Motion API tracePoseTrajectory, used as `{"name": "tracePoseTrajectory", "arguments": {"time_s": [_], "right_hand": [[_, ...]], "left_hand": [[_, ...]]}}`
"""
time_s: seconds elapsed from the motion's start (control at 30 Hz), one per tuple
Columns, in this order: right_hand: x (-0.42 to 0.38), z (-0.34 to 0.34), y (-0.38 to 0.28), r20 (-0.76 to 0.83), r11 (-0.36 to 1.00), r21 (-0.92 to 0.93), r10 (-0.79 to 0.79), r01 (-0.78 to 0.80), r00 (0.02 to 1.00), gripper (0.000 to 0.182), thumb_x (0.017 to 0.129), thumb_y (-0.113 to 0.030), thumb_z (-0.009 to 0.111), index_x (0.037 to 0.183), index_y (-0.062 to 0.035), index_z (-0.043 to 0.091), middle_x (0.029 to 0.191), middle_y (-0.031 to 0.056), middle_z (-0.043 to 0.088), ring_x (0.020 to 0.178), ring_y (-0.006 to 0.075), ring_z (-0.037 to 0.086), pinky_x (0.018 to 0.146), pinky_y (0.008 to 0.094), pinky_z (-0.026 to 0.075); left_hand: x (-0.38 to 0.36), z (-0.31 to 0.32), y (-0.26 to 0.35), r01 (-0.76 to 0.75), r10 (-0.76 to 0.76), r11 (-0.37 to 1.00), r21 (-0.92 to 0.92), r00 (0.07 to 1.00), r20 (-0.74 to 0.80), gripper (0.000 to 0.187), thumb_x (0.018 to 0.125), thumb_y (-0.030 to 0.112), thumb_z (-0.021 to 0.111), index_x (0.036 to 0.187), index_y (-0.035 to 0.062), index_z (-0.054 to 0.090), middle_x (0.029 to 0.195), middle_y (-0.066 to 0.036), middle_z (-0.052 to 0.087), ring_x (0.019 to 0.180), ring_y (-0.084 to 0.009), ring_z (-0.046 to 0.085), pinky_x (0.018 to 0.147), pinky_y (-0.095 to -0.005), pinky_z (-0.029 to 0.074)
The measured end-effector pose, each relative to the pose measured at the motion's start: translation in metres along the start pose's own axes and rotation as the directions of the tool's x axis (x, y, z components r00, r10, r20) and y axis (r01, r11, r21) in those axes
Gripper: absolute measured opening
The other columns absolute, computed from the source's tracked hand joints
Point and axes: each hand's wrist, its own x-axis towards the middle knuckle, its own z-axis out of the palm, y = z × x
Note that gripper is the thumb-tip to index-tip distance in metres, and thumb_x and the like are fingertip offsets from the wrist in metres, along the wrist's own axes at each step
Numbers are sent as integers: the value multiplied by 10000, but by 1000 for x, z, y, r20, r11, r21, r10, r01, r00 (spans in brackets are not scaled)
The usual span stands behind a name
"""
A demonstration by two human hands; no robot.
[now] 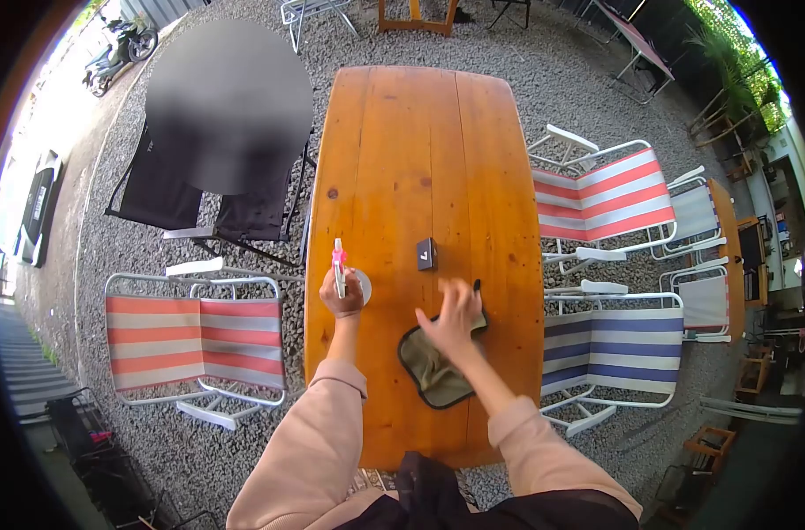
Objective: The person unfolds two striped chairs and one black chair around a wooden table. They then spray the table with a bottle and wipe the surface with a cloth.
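Note:
My left hand (341,297) is wrapped round a spray bottle (339,263) with a pink and white head, held over the left side of the wooden table (394,168). A pale round shape shows just right of that hand, partly covered by it. My right hand (455,316) hovers over an olive cloth (440,371) with a dark edge, thumb and fingers apart, hiding part of it. Beyond the right hand stands a small black block (427,254) with a white number 7 on it.
Striped folding chairs flank the table: a red one (195,340) at left, a red one (601,193) and a blue one (610,353) at right. A black chair (168,190) stands at upper left. Gravel (243,459) covers the ground.

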Motion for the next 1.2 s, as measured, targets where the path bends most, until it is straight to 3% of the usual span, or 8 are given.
{"name": "tracePoseTrajectory", "arguments": {"time_s": [0.13, 0.23, 0.37, 0.57, 0.77, 0.9, 1.1, 1.2], "right_hand": [[87, -4, -18, 25, 977, -111, -178, 179, 984, 745, 670, -334, 709, 1266, -76, 343, 1312, 189, 263, 1177, 383, 290, 964, 474, 282], [100, 44, 8, 213, 971, -61, -214, 231, 953, 614, 726, -297, 672, 1239, -101, 398, 1253, 123, 379, 1183, 340, 304, 978, 445, 290], [75, 53, 30, 177, 931, -211, -264, 299, 948, 259, 772, -194, 600, 999, -95, 528, 1054, 48, 478, 1091, 274, 380, 856, 375, 402], [48, 1, 86, -90, 972, -224, -97, 75, 991, 235, 731, -90, 604, 956, -104, 539, 1021, 44, 480, 1007, 259, 424, 807, 365, 402], [14, -20, 125, -93, 954, -282, 81, -104, 992, 258, 758, -81, 585, 1011, -88, 530, 1118, 64, 455, 1096, 276, 388, 891, 406, 361], [-6, -33, 89, -279, 917, -392, -43, -72, 959, 303, 830, -310, 518, 1042, -94, 516, 1318, 131, 327, 1248, 325, 248, 999, 544, 162], [-117, 24, -5, 266, 979, -201, 91, -37, 960, 700, 783, -599, 424, 1327, -169, 328, 1424, 153, 109, 1293, 415, 35, 958, 642, 75], [-101, 35, -20, 286, 953, -286, 186, -101, 940, 736, 758, -655, 401, 1358, -251, 261, 1441, 133, 27, 1287, 437, -19, 921, 682, 76]], "left_hand": [[2, 1, -1, -31, 30, 998, 46, 1000, 8, 265, 803, 236, 469, 650, 37, 556, 592, -128, 555, 563, -315, 557, 505, -380, 440], [1, -4, 2, 5, -5, 999, 53, 1000, 16, 264, 798, 243, 474, 656, 36, 556, 595, -132, 557, 561, -321, 559, 503, -380, 442], [2, -1, 2, 24, -24, 999, 25, 1000, 14, 270, 794, 260, 483, 668, 33, 557, 602, -134, 564, 557, -326, 561, 498, -381, 443], [0, 0, -3, 25, -26, 999, 23, 999, 27, 290, 805, 280, 469, 669, 39, 558, 605, -130, 567, 556, -324, 560, 499, -382, 443], [2, 1, -4, -14, 14, 1000, 25, 1000, 19, 337, 809, 287, 461, 632, 21, 567, 543, -92, 557, 511, -237, 568, 484, -327, 442], [2, -1, 0, 13, -14, 1000, 19, 999, 40, 288, 798, 276, 459, 649, 44, 543, 596, -131, 556, 566, -329, 555, 512, -394, 440], [1, -1, -7, 40, -42, 998, 42, 997, 58, 275, 791, 263, 474, 659, 34, 549, 616, -154, 552, 577, -345, 552, 513, -397, 435], [0, 0, -7, 38, -37, 999, -9, 998, 47, 274, 796, 258, 479, 656, 33, 549, 609, -152, 545, 573, -345, 548, 507, -396, 429]]}}
